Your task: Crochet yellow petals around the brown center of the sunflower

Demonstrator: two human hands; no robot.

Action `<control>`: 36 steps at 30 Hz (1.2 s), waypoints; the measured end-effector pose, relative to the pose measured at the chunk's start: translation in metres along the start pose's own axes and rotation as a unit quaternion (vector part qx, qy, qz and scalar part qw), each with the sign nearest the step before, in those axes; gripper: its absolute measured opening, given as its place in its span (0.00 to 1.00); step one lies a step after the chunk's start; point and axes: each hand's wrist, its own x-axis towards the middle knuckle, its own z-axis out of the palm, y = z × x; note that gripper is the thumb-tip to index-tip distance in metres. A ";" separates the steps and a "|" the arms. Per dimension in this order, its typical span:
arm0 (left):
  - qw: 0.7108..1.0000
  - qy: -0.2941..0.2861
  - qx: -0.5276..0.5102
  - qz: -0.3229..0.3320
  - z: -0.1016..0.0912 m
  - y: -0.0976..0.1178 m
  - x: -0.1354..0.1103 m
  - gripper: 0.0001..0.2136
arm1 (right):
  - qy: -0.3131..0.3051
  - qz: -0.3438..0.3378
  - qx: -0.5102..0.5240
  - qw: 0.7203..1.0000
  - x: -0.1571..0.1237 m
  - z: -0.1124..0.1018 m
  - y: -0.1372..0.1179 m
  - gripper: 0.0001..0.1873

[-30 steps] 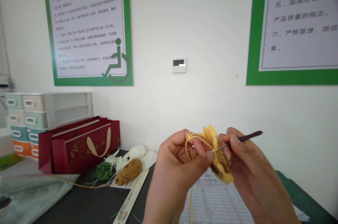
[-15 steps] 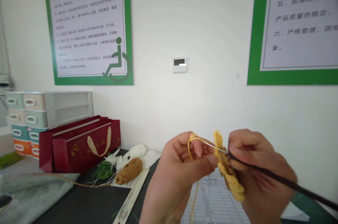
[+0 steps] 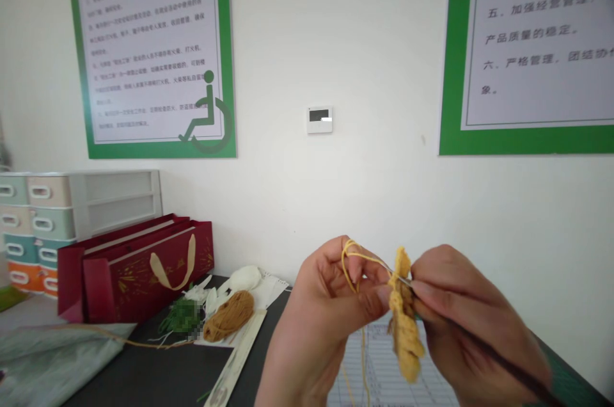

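Note:
My left hand [image 3: 330, 311] pinches the edge of a yellow crochet piece [image 3: 407, 336], with yellow yarn [image 3: 346, 263] looped over its index finger and trailing down. Brown stitches show along part of the piece. In my right hand [image 3: 472, 324] is a crochet hook [image 3: 484, 346] with a dark handle, held like a pen. Its thin metal tip passes at the upper part of the piece, where the yarn meets it. Whether the tip has a loop on it is too small to tell.
A printed sheet [image 3: 374, 368] lies beneath my hands. To the left are a brown yarn skein [image 3: 230, 316], green yarn [image 3: 181, 316], a white yarn ball [image 3: 245, 278], a ruler [image 3: 235, 362], dark red gift bags [image 3: 148, 269], grey cloth [image 3: 57, 356] and a drawer unit [image 3: 115, 202].
The crochet piece has turned more upright, showing more of its yellow face. The hook tip has drawn back towards the piece, and my right hand has shifted slightly. The view has swung a little right.

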 end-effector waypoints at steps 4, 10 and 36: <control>0.992 -0.026 -0.060 -0.106 0.002 0.002 0.001 0.21 | 0.069 0.023 -0.009 0.997 0.003 0.003 -0.010 0.20; 0.984 -0.079 -0.069 -0.145 -0.004 0.002 0.003 0.17 | 0.114 0.074 0.243 0.961 0.014 0.018 -0.012 0.06; 0.980 -0.061 0.187 0.038 -0.011 0.013 -0.010 0.13 | -0.012 0.474 0.433 0.766 0.016 0.017 -0.020 0.15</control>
